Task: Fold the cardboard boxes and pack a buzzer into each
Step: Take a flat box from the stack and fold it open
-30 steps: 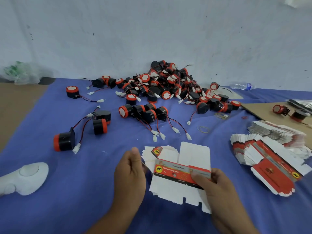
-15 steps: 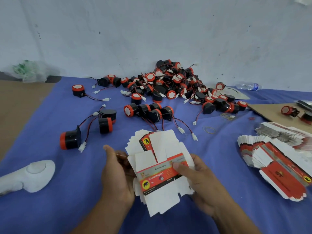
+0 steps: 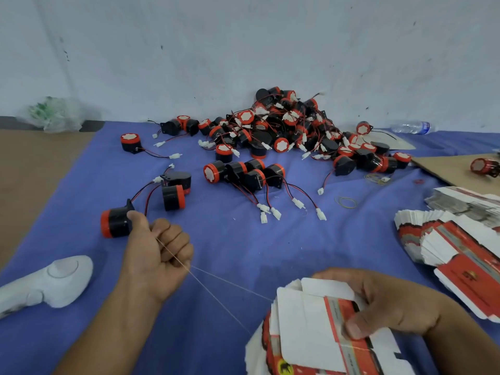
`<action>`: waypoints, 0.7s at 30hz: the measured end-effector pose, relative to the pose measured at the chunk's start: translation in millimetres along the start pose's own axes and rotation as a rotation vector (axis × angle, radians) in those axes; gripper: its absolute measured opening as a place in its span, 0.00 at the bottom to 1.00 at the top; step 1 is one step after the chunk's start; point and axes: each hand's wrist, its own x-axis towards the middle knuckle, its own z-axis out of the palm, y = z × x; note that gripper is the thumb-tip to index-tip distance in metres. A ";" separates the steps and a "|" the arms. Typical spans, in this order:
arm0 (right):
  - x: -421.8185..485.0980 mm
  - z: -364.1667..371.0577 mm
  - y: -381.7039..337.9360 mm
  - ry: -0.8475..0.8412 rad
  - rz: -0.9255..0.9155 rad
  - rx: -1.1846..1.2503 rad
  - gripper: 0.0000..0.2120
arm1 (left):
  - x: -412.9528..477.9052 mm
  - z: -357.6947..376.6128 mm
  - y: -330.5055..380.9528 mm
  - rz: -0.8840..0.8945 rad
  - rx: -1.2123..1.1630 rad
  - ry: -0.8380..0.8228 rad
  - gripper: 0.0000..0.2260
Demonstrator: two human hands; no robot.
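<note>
Your left hand (image 3: pixel 159 255), left of centre, is curled in a fist w/ a thin rubber band (image 3: pixel 230 283) gripped in it. The band runs taut in two strands down-right to the stack of flat boxes (image 3: pixel 305 328) at bottom right. Your right hand (image 3: pixel 392 307) grips that stack, thumb on the red stripe, fingers behind. A loose buzzer (image 3: pixel 115 223) sits just beside your left thumb; can't tell if touching. The buzzer pile (image 3: pixel 284 128) is upper centre by the wall, w/ more flat boxes (image 3: pixel 446 247) at the right edge, all on the blue cloth (image 3: pixel 243 253).
</note>
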 end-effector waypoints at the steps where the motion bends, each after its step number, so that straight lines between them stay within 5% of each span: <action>1: 0.0 -3.1 -0.7 -0.043 0.005 -0.003 0.31 | 0.5 -0.3 0.8 0.001 0.020 0.001 0.30; 7: 10.9 -1.7 7.0 -0.066 -0.106 0.161 0.32 | 9.0 -0.2 -6.6 -0.015 -0.067 0.072 0.23; 13: 18.0 -6.2 10.9 0.272 -0.211 0.229 0.28 | -1.8 4.4 1.9 0.041 -0.324 -0.297 0.13; 15: 16.1 -10.0 8.7 0.319 -0.190 0.229 0.28 | -3.3 -1.0 -2.9 0.051 0.123 -0.345 0.11; 18: 10.1 -22.5 6.4 0.415 -0.118 0.197 0.25 | -2.8 -7.5 -23.7 0.460 1.145 -0.292 0.11; 21: 0.6 -40.7 7.2 0.470 -0.046 0.195 0.20 | -12.6 -7.3 -57.6 0.662 1.515 -0.637 0.14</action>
